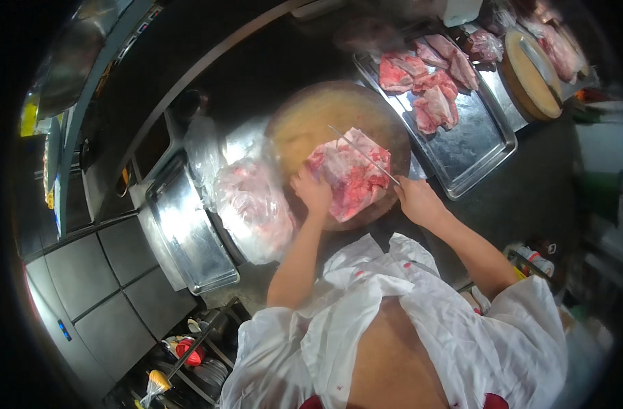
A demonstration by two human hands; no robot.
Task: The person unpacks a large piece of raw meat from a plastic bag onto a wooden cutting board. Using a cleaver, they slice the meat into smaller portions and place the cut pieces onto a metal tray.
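A slab of raw meat (349,191), pink with pale fat, lies on a round wooden chopping block (301,112). My left hand (314,190) grips the slab's left edge; its fingertips are blurred against the meat. In my right hand (421,200), at the block's right edge, is the handle of a knife (363,153). Its thin blade, seen nearly edge-on, crosses over the meat and points up and left. Whether the blade is cutting in or just above the surface, I cannot tell.
Right of the block, a metal tray (464,153) holds several meat pieces (434,110). Beyond it stands another round board (518,76) with a cleaver (541,64) on it. At left are a clear plastic bag of meat (252,209) and a metal tray (191,225).
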